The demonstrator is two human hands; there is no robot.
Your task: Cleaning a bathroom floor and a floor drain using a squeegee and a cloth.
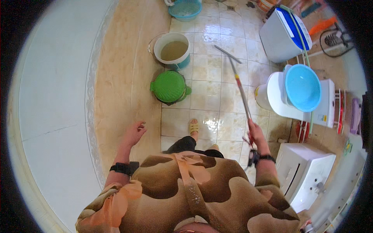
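My right hand (256, 134) grips the red upper end of a long-handled floor squeegee (241, 92). Its pole slants away from me, and the thin grey blade (228, 54) is over the wet tiled floor (206, 93). Empty, with fingers loosely curled and partly apart, my left hand (135, 133) hangs beside the beige wall. Ahead of that hand stands a bin with a green lid (169, 86). Just beyond it is a white and teal bucket (184, 62) holding murky water.
On the right, a light blue basin (303, 88) rests on the toilet (276, 97). Past that stands a white washing machine (275, 38) with a hose over it. A white sink cabinet (294, 166) is near my right arm. Another blue basin (185, 11) sits far ahead.
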